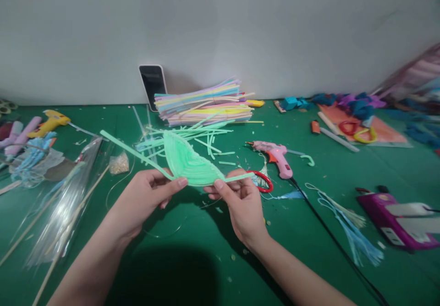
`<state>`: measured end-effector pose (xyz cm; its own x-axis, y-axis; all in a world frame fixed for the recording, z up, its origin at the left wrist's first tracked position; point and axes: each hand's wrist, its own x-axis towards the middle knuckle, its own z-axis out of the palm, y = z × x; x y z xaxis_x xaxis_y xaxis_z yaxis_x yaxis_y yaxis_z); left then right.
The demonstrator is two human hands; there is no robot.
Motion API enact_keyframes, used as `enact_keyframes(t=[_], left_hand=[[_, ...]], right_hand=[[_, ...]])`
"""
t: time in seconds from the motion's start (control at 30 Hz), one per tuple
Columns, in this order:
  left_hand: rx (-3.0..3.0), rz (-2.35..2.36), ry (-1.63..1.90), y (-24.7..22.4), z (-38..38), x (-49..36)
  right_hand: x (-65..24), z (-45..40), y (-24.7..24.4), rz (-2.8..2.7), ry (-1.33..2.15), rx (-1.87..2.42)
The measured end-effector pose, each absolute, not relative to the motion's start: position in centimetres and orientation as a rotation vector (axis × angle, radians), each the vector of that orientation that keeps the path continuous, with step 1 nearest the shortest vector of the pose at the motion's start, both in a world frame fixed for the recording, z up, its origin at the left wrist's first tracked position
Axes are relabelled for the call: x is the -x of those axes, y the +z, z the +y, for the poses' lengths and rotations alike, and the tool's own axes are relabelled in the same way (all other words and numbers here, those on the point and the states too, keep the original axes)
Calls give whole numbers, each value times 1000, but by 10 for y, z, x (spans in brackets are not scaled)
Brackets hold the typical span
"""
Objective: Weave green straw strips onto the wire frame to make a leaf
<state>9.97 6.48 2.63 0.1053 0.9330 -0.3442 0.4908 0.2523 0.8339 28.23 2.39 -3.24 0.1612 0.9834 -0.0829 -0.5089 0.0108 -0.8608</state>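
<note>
Between my two hands is a mint-green piece built of pipe cleaners, laid side by side into a rounded, leaf-like shape. My left hand pinches its lower left corner, where a long stem runs up to the left. The lower right corner is gripped by my right hand, thumb on top, and a shorter stem sticks out there to the right. The piece is held above the green table. Behind it lie loose cut green pipe cleaners. Red-handled scissors show partly beyond my right hand.
A pink glue gun lies to the right, its black cord running to the front. Farther right is a purple power strip near blue tassels. A pipe-cleaner bundle and a phone stand by the wall. Left is a yellow glue gun.
</note>
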Motion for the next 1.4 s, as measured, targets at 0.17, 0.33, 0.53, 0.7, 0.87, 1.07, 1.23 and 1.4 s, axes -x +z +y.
enact_keyframes(t=[0.17,0.33,0.53,0.7,0.87,1.07,1.23,1.4], left_hand=[[-1377,1531,558,26,64,-98],[-1384,1516,556,25,65,-98],[-1376,1519,508,20,64,-99],[-1302,1402,526,17,64,-104],[-1312,1361,475,19,64,-110],[-1292,1367,495,19,65,-112],[-1218,1340,526,16,68,-104],[-1046,1288,571,14,73,-87]], right_hand=[[-284,25,-31,-689,1270,958],[-285,25,-31,-697,1192,1037],[-285,26,-35,-784,1015,1203],[-282,24,-39,-889,924,1293],[-283,23,-43,-1103,707,1393],[-285,22,-45,-1331,554,1440],[-284,17,-37,-1250,773,1287],[-289,26,-28,-734,1484,875]])
